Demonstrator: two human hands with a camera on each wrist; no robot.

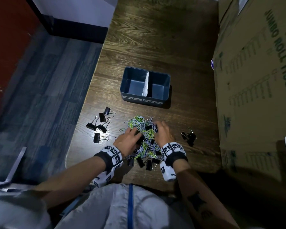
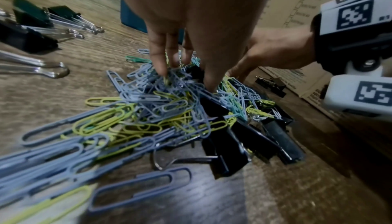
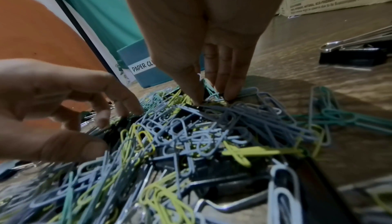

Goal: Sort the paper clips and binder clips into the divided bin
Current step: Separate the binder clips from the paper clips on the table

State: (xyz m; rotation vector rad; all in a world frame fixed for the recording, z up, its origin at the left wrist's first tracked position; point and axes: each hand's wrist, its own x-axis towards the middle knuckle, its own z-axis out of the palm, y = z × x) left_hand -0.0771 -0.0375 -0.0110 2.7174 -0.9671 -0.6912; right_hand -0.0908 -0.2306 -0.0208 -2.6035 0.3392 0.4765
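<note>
Dark wood-grain tabletop [image 1: 155, 38] is filling the middle of the head view, with a tall cardboard box [image 1: 254, 80] running down the right edge and blue carpet lying at the left. Sitting in the centre of the frame, the divided bin [image 1: 144, 103] is showing two compartments that look bare, the left one labelled for paper clips and the right one for binder clips, split by a white divider [image 1: 146, 83]. Just below it in the frame, the mixed heap of paper clips [image 1: 139, 128] is lying with black binder clips buried in it. Both hands are working in that heap: the left hand [image 1: 129, 138] is reaching in from the lower left with its fingers [image 2: 158, 60] spread and pointing down into the blue and yellow wire, and the right hand [image 1: 163, 133] is doing likewise from the lower right, fingers [image 3: 224, 76] straight, tips digging among the clips; neither is plainly gripping anything. Five loose binder clips [image 1: 100, 124] are lying to the left of the heap, and a smaller cluster of binder clips [image 1: 189, 136] is lying to its right. Judging from this, the bin lies straight ahead of both hands, up the frame, its long axis running left to right, with the left hand nearer the paper-clip side.
</note>
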